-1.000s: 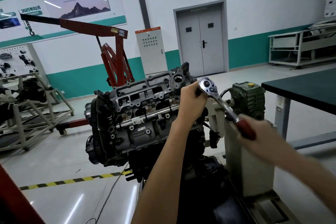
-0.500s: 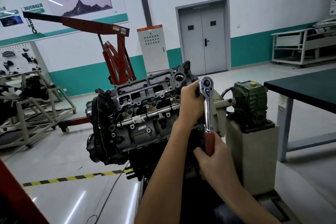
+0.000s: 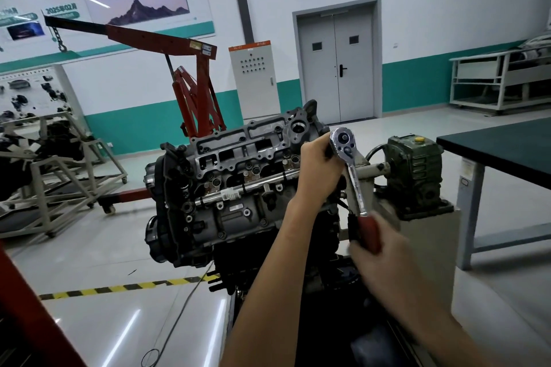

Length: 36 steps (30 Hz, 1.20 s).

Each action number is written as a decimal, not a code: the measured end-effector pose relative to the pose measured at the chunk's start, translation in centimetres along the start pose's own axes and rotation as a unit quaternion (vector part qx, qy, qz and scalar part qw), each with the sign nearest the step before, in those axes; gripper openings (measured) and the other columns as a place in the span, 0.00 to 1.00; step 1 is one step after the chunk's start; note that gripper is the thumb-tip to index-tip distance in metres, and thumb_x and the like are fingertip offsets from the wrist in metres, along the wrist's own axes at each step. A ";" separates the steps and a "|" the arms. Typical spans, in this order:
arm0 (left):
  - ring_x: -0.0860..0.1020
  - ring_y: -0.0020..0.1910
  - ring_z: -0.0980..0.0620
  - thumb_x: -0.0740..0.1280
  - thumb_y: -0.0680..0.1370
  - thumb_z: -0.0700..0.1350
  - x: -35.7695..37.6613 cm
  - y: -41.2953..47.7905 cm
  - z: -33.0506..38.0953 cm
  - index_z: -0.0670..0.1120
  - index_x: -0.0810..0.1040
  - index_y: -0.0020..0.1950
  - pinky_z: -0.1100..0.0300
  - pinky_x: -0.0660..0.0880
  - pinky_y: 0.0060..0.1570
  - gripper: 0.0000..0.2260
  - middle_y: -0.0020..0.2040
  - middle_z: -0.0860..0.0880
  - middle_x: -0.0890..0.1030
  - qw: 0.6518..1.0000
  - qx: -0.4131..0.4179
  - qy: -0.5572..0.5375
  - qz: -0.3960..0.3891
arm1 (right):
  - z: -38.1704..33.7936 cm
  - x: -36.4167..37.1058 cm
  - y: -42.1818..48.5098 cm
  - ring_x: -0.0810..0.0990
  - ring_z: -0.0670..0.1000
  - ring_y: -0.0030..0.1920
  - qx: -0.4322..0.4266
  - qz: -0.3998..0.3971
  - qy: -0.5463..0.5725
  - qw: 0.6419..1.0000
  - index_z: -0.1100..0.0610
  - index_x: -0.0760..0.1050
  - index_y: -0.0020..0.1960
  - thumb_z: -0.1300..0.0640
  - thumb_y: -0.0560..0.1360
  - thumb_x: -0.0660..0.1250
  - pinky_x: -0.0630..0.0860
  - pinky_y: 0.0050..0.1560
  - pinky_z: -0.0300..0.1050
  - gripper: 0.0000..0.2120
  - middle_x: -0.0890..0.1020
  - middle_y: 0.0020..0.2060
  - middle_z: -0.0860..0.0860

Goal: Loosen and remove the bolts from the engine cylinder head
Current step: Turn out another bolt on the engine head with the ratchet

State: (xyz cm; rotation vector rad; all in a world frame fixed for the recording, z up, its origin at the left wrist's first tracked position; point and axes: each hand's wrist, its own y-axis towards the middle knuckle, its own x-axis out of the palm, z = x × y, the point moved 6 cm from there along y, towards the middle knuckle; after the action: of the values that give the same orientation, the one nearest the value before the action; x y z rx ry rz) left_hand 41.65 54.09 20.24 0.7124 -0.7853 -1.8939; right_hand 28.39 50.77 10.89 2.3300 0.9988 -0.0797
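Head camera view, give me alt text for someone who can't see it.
A person holds a ratchet wrench at one end of an engine cylinder head, the left hand gripping at the wrench's head and the right hand gripping its red handle below. Behind it in the workshop stands a red hoist.

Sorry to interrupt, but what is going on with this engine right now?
A person is working a ratchet wrench on the engine's cylinder head. The left hand grips at the wrench's head end, steadying it, while the right hand holds the red handle, which points downward. The bolt is hidden behind the left hand, so its progress cannot be told.
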 end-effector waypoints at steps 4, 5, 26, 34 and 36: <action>0.60 0.27 0.60 0.65 0.72 0.27 0.0 0.1 -0.5 0.47 0.68 0.29 0.65 0.60 0.28 0.18 0.26 0.57 0.65 1.000 -0.002 -0.004 -0.009 | -1.1 4.4 -1.1 0.68 0.45 0.21 0.042 0.010 0.136 0.990 0.52 0.68 0.36 0.67 0.68 0.66 0.71 0.21 0.41 0.12 0.70 0.22 0.47; 0.61 0.27 0.60 0.65 0.72 0.27 0.0 0.2 -0.7 0.44 0.70 0.29 0.64 0.61 0.29 0.16 0.26 0.56 0.67 1.000 -0.010 -0.001 -0.008 | -1.1 3.7 -0.8 0.68 0.44 0.20 0.034 0.000 0.115 0.993 0.52 0.68 0.36 0.68 0.68 0.66 0.70 0.22 0.37 0.13 0.70 0.21 0.46; 0.59 0.26 0.60 0.62 0.70 0.27 0.4 0.1 -0.2 0.54 0.63 0.27 0.69 0.57 0.27 0.23 0.22 0.59 0.64 1.000 -0.015 -0.001 -0.011 | -0.1 3.1 -0.4 0.68 0.43 0.20 0.034 -0.024 0.122 0.992 0.50 0.68 0.35 0.69 0.67 0.66 0.67 0.21 0.37 0.15 0.71 0.21 0.46; 0.61 0.27 0.60 0.63 0.71 0.30 -0.3 0.2 -0.1 0.47 0.70 0.29 0.69 0.60 0.28 0.15 0.27 0.51 0.69 0.999 -0.026 0.019 -0.010 | -1.7 -7.8 6.1 0.75 0.32 0.33 -0.161 -0.114 -0.247 0.949 0.60 0.75 0.50 0.72 0.65 0.72 0.66 0.31 0.21 0.17 0.71 0.28 0.39; 0.62 0.28 0.58 0.63 0.71 0.29 -0.2 0.1 -0.2 0.42 0.73 0.30 0.68 0.60 0.28 0.12 0.28 0.48 0.70 0.999 -0.027 0.019 -0.015 | -1.0 -6.6 5.1 0.76 0.36 0.29 -0.131 -0.094 -0.218 0.963 0.62 0.75 0.51 0.70 0.67 0.71 0.68 0.29 0.24 0.14 0.71 0.28 0.42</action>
State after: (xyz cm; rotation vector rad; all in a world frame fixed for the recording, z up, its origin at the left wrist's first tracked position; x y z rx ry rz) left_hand 41.89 54.23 20.21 0.7291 -0.7001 -1.9161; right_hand 26.96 44.40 16.08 1.8624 0.9339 -0.4850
